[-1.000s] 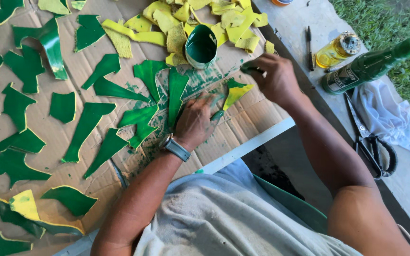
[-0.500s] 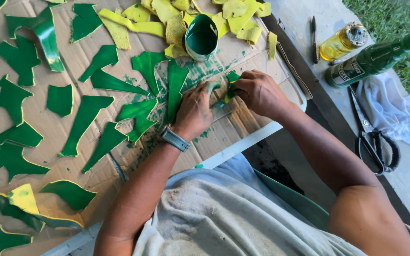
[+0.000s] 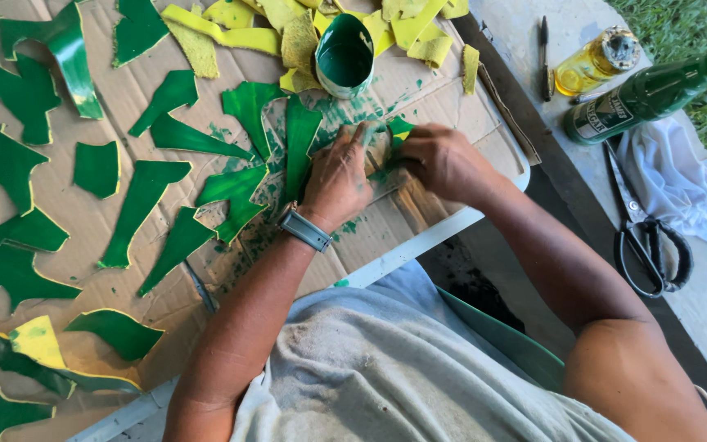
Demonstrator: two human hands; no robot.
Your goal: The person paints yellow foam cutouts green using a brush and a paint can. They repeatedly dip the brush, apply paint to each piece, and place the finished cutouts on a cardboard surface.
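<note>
- A small green piece, cut to an uneven shape and wet with paint, lay on the cardboard sheet between the two hands, just below the green can.
- The right hand was curled over that piece, its fingers bent down onto it; whether they pinched it or only pressed on it could not be told.
- The left hand, with a grey wristwatch on its wrist, lay flat with the fingers spread, pressing on the paint-smeared cardboard beside the piece and gripping nothing.
- Green smears marked the cardboard around both hands.
- A round green can lay tilted just above the hands, its inside coated green.
- Many painted green shapes lay spread across the cardboard to the left, several with yellow edges.
- Yellow unpainted scraps were heaped at the top, around the can.
- On the worktop to the right stood a small bottle of yellow liquid and a green glass bottle lying on its side.
- Black-handled scissors lay near a white cloth.
</note>
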